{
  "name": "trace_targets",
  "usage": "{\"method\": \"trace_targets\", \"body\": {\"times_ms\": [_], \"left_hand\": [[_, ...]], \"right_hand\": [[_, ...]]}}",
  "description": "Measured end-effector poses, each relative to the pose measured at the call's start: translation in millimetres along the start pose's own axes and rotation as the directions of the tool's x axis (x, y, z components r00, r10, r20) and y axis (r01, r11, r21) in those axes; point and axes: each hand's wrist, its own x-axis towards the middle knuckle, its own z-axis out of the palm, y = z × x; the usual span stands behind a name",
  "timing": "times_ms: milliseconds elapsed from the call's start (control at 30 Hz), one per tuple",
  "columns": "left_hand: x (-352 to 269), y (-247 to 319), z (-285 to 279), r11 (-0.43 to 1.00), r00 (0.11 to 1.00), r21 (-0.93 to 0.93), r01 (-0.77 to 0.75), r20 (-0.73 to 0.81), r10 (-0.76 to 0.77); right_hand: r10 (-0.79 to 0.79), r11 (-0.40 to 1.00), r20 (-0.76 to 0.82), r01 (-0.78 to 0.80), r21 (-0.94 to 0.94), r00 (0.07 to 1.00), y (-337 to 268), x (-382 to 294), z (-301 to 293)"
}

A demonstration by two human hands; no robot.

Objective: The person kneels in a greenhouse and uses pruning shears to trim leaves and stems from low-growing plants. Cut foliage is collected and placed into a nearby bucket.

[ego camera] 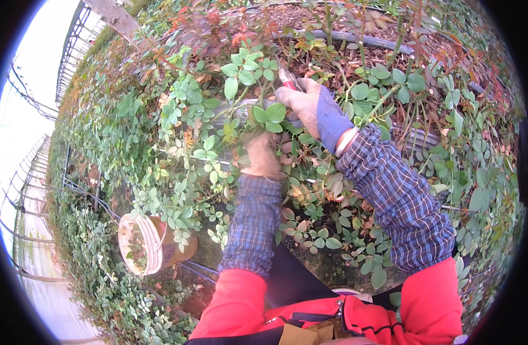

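Observation:
My right hand (305,105), in a soiled blue-cuffed work glove, grips pruning shears (286,79) with a red handle. Their blades point up and away among the rose stems. Closer to me, my left hand (264,153), also gloved, reaches into the foliage, its fingers partly behind rose leaves (269,115) and blurred. Whether it holds a stem cannot be seen. A green rose stem (381,103) slants up to the right of my right hand.
A translucent plastic bucket (178,246) with cut greenery lies tilted at lower left. Grey pipes (367,39) cross the mulched bed (290,17). A wooden post (115,19) stands at upper left. Cables (104,205) run along the row, and dense rose bushes surround my arms.

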Motion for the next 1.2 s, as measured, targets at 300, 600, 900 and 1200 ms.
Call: {"method": "trace_targets", "body": {"times_ms": [300, 600, 900, 1200], "left_hand": [[-6, 7, 2, 0.991, 0.998, 0.118, -0.059, 0.008, 0.058], [-3, 6, -3, 0.998, 0.999, 0.051, -0.025, 0.039, 0.023], [15, -20, -21, 0.901, 0.899, 0.136, -0.413, 0.221, 0.379], [8, -1, -16, 0.999, 0.991, 0.05, -0.001, 0.134, -0.006]], "right_hand": [[-0.027, 0.998, 0.01, 0.026, 0.05, 1.0, 12, 23, 8], [0.352, 0.73, 0.08, -0.327, 0.6, 0.933, -14, 6, 19], [0.336, 0.739, 0.314, -0.456, 0.497, 0.888, -12, -39, -11], [0.34, 0.89, 0.3, -0.408, 0.203, 0.891, -63, -59, -44]]}}
